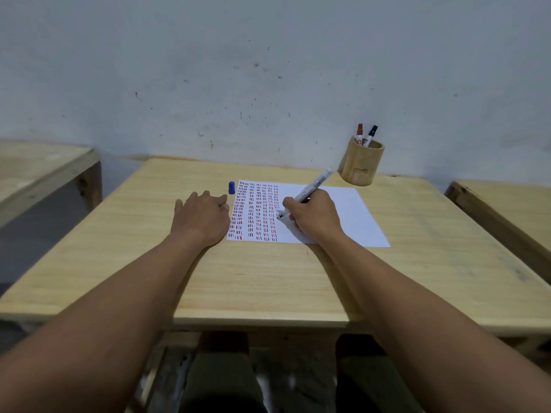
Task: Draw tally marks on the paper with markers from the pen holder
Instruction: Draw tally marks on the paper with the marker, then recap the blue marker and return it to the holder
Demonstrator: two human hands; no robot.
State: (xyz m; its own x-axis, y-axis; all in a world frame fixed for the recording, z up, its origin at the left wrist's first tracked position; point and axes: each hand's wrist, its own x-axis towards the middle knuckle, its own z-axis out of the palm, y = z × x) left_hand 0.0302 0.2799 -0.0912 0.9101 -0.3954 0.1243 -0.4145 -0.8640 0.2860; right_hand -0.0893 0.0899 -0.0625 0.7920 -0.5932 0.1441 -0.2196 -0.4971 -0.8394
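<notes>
A white sheet of paper (351, 213) lies on the wooden table (268, 278), its left half filled with columns of red, blue and dark tally marks. My right hand (313, 216) grips a white marker (313, 184) with its tip touching the paper beside the marked columns. My left hand (201, 217) rests flat on the table, fingers loosely curled, just left of the sheet. A blue marker cap (231, 187) stands near the paper's far left corner. The wooden pen holder (361, 163) at the far right holds a red marker (359, 133) and a black marker (371, 135).
A grey wall runs right behind the table. Another wooden table (44, 171) stands at the left and one more (507, 204) at the right, each with a gap between. My knees show below the table's near edge.
</notes>
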